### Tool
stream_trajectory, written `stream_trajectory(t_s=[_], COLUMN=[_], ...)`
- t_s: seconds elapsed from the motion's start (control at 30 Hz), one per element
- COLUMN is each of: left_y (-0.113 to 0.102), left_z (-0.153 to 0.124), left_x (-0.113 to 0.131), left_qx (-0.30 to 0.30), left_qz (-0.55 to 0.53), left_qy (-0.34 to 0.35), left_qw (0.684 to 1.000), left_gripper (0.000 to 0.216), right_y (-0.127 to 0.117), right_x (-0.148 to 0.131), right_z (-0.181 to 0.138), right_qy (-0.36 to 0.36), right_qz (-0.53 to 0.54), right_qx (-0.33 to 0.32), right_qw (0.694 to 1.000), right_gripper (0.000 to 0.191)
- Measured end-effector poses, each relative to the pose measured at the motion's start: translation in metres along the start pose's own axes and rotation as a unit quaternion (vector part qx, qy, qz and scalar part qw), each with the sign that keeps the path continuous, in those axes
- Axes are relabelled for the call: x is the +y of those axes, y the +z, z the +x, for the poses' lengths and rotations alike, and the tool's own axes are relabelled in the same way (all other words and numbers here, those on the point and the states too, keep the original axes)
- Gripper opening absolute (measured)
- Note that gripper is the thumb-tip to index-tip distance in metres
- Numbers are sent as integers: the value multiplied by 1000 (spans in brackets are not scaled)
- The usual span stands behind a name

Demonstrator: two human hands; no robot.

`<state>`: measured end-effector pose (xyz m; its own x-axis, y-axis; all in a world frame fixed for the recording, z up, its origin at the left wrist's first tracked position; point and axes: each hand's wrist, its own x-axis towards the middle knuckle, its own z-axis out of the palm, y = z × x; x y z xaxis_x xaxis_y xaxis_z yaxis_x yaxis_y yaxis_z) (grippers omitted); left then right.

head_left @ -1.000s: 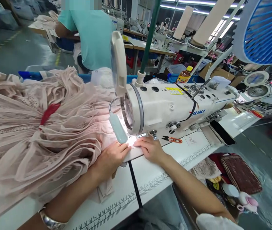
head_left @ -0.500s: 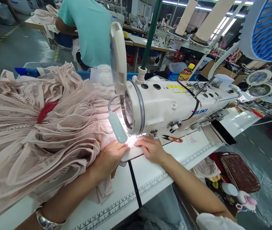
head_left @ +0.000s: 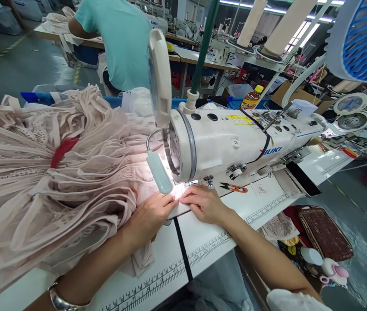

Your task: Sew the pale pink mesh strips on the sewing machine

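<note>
Head view: bare left hand (head_left: 153,214) and bare right hand (head_left: 207,205) on thin pale pink cloth (head_left: 143,179) at a white JUKI sewing machine (head_left: 216,144)

The pale pink cloth lies under and beside the round end of the machine, where bright light falls on it. The fingers of the left hand are bent and lie close together, with their tips on this lit part. The fingers of the right hand are also close together, their tips pointing to the left hand, and the 2 hands almost meet. Whether the fingertips pinch the cloth or only press it, I cannot tell.

Above the left fingers hangs a pale grey-green, flat, oblong lamp (head_left: 159,172) on a bent metal rod. To the left of it, a large gathered bundle of beige-pink fabric and lace (head_left: 99,211) is bound with a red strip (head_left: 63,151); the left forearm lies against its front edge. On the wrist there is a wide silver bracelet (head_left: 65,300).

To the right of the right hand, orange-handled thread snips with dark blades (head_left: 234,187) lie on the white table with printed ruler marks (head_left: 209,235), and a small white paper (head_left: 259,188) is just beside them. Behind, a person in a turquoise shirt (head_left: 121,47) sits near another table.
</note>
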<state>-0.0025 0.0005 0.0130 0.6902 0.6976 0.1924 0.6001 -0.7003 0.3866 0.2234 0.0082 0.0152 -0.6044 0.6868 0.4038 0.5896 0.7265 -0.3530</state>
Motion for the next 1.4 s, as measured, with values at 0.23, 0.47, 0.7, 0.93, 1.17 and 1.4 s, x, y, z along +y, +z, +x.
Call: stream_trajectory(t_s=[0.23,0.47,0.7,0.93,1.17,1.4], left_y=[6,4,1,6,-4,-8], left_z=[-1,0,3,4,14,19], left_x=[-4,-4,-2,-8,-3,-3], left_qx=[50,36,37,39,54,53], left_qz=[47,23,22,41,27,23], left_qy=[-3,-6,-9,-21,-43,-58], left_qw=[998,999,999,998,997,997], left_gripper=[26,38,40,36,20,18], right_y=[-1,3,-1,3,7,10], right_x=[3,10,9,6,7,6], right_z=[-3,-11,-10,-5,-2,4], right_qy=[-11,-15,-12,10,34,82], right_qz=[-33,-53,-51,-72,-99,-112], right_qx=[-43,-38,-55,-40,-76,-113], right_qw=[998,998,997,997,992,984], right_gripper=[31,40,46,44,51,56])
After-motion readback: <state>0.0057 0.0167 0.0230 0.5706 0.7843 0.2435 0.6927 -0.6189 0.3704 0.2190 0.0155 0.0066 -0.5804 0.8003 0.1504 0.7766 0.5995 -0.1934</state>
